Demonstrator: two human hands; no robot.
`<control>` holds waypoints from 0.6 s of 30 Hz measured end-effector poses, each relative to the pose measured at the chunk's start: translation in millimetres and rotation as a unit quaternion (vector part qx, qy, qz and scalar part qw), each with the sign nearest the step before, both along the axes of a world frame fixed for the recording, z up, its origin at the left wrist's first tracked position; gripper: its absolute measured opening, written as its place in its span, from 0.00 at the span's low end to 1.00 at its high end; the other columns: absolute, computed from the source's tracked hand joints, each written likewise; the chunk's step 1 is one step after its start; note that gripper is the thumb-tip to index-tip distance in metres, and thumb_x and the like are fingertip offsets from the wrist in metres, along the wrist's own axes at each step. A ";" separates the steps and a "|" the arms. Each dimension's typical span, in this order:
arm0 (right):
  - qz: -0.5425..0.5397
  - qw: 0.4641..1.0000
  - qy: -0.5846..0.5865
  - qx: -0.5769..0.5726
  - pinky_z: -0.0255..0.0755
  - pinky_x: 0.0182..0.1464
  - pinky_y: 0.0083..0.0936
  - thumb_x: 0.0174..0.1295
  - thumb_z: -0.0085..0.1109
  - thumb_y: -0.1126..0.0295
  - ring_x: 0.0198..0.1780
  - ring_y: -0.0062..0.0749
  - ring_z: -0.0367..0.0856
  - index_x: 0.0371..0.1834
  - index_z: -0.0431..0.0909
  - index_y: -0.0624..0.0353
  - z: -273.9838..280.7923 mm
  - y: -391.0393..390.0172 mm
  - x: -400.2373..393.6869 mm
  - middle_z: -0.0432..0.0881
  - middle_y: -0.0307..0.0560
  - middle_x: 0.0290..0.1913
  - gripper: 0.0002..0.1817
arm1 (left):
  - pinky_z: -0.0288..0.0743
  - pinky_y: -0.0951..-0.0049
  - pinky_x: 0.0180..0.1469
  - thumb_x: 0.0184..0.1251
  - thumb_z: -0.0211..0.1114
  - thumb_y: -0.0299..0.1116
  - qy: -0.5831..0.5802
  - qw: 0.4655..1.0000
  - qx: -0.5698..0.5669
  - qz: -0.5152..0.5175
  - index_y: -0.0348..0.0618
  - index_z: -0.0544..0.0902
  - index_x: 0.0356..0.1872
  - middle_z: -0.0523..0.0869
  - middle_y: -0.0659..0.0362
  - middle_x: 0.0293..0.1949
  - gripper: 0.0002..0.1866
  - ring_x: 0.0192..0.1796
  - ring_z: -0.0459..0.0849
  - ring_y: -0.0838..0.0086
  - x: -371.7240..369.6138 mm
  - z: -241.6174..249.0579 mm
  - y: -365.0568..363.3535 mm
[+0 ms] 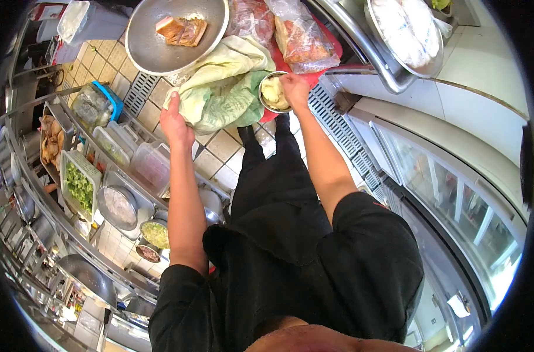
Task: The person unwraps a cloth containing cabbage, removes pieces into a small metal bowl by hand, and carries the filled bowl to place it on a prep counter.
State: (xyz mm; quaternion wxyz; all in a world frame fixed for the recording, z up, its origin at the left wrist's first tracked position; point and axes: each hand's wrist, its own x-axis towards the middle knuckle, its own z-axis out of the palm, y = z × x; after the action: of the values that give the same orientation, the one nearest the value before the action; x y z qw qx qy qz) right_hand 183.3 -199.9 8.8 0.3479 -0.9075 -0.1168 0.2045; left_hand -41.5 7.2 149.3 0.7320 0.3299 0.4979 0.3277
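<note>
My left hand is closed on the left edge of a pale yellow-green sack with green printing, thumb on top. The sack is crumpled and its mouth gapes. On the other side, my right hand grips the rim of a small round metal bowl. Pale yellow pieces, which look like peeled slices, fill the bowl. The bowl is beside the sack's right edge. Some fingers of both hands are hidden.
A large steel bowl with pieces of browned meat lies beyond the sack. Bagged meat rests on something red. Left is a rack with food tubs; right, a glass-front fridge and a steel basin.
</note>
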 end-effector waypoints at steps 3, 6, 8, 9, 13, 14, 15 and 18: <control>-0.032 0.992 0.068 0.103 0.75 0.37 0.28 0.57 0.67 0.65 0.30 0.31 0.82 0.34 0.86 0.62 36.7 -31.6 -0.2 0.86 0.48 0.30 0.11 | 0.81 0.67 0.49 0.71 0.62 0.33 -0.001 1.000 0.004 0.005 0.33 0.77 0.53 0.85 0.53 0.48 0.16 0.46 0.86 0.67 4.1 13.5 -0.6; -0.077 0.957 0.243 0.138 0.71 0.34 0.25 0.58 0.67 0.60 0.26 0.29 0.76 0.36 0.85 0.65 64.2 -77.7 7.0 0.77 0.41 0.19 0.16 | 0.80 0.68 0.49 0.71 0.62 0.33 -0.016 1.000 0.000 0.008 0.33 0.77 0.54 0.85 0.53 0.48 0.16 0.46 0.86 0.67 6.0 26.0 -0.5; -0.104 0.968 0.214 0.081 0.72 0.32 0.26 0.56 0.69 0.60 0.27 0.27 0.79 0.34 0.86 0.64 78.3 -109.4 16.6 0.82 0.43 0.27 0.16 | 0.80 0.68 0.49 0.71 0.61 0.33 -0.017 1.000 -0.001 0.010 0.33 0.77 0.54 0.85 0.53 0.48 0.16 0.46 0.86 0.67 6.8 33.0 -0.4; -0.035 0.995 0.081 -0.050 0.73 0.32 0.25 0.56 0.69 0.59 0.28 0.27 0.80 0.36 0.85 0.63 70.2 -131.0 21.4 0.83 0.44 0.29 0.16 | 0.80 0.68 0.49 0.71 0.61 0.33 -0.018 1.000 -0.001 0.010 0.33 0.77 0.54 0.85 0.53 0.49 0.16 0.46 0.85 0.67 6.8 37.0 -0.7; 0.009 0.992 0.047 -0.117 0.75 0.37 0.24 0.60 0.63 0.59 0.35 0.30 0.83 0.46 0.81 0.61 12.6 -157.4 14.0 0.84 0.46 0.39 0.18 | 0.80 0.67 0.49 0.72 0.61 0.33 -0.031 0.999 0.008 -0.015 0.33 0.77 0.54 0.84 0.53 0.49 0.16 0.46 0.86 0.67 4.0 52.7 -0.5; -0.035 0.984 0.172 -0.024 0.76 0.39 0.25 0.62 0.61 0.59 0.37 0.31 0.84 0.49 0.79 0.61 21.6 -145.1 3.3 0.84 0.46 0.41 0.19 | 0.80 0.67 0.49 0.72 0.61 0.33 -0.029 0.999 0.008 -0.016 0.33 0.77 0.54 0.84 0.53 0.50 0.16 0.46 0.86 0.66 2.0 60.1 -1.9; -0.040 0.959 0.275 0.050 0.77 0.39 0.26 0.63 0.60 0.60 0.38 0.32 0.84 0.52 0.77 0.61 29.9 -130.2 -11.5 0.84 0.46 0.42 0.20 | 0.81 0.67 0.49 0.72 0.60 0.33 -0.029 0.999 0.010 -0.018 0.33 0.77 0.54 0.84 0.53 0.50 0.16 0.46 0.86 0.66 2.2 68.0 -1.3; 0.011 0.888 0.448 0.103 0.76 0.43 0.28 0.64 0.59 0.61 0.41 0.30 0.82 0.56 0.75 0.61 61.8 -54.2 -70.7 0.83 0.44 0.45 0.20 | 0.81 0.66 0.50 0.72 0.60 0.33 -0.037 0.999 0.013 -0.028 0.34 0.78 0.53 0.85 0.52 0.49 0.15 0.47 0.86 0.66 -8.6 92.8 -1.1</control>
State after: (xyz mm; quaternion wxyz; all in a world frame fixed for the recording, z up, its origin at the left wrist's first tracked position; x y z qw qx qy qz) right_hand 112.5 -254.1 70.6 0.4523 -0.6771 0.0215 0.5800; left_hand -50.2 6.1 242.2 0.7546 0.3405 0.4567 0.3256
